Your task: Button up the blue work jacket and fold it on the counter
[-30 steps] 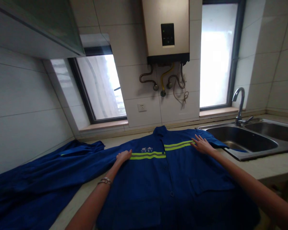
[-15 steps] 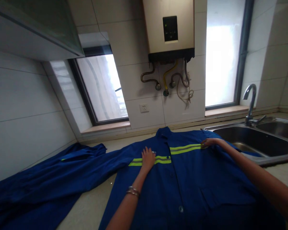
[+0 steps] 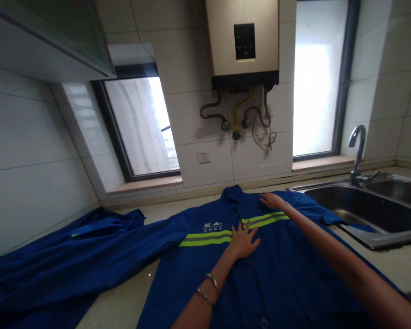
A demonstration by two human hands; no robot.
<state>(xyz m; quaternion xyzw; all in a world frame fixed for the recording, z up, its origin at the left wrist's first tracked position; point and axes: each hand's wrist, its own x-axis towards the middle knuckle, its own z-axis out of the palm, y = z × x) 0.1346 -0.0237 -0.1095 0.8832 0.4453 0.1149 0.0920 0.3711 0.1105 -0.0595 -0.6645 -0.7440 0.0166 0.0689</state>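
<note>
A blue work shirt (image 3: pixel 287 274) with yellow-grey reflective stripes lies front up on the kitchen counter (image 3: pixel 123 301), collar toward the wall. My left hand (image 3: pixel 244 241) rests flat with fingers spread on the middle of the chest, by the button line. My right hand (image 3: pixel 270 199) lies flat near the collar on the shirt's right shoulder. Neither hand grips anything. The shirt's right sleeve hangs over the sink's edge.
A second blue garment (image 3: pixel 48 269) lies spread over the counter's left side. A steel double sink (image 3: pixel 363 214) with a tap (image 3: pixel 358 151) is at the right. A water heater (image 3: pixel 243 41), its hoses and a wall socket (image 3: pixel 203 157) hang behind.
My left hand slid right across the chest stripe to the button line. My right hand moved from the right stripe end up toward the collar.
</note>
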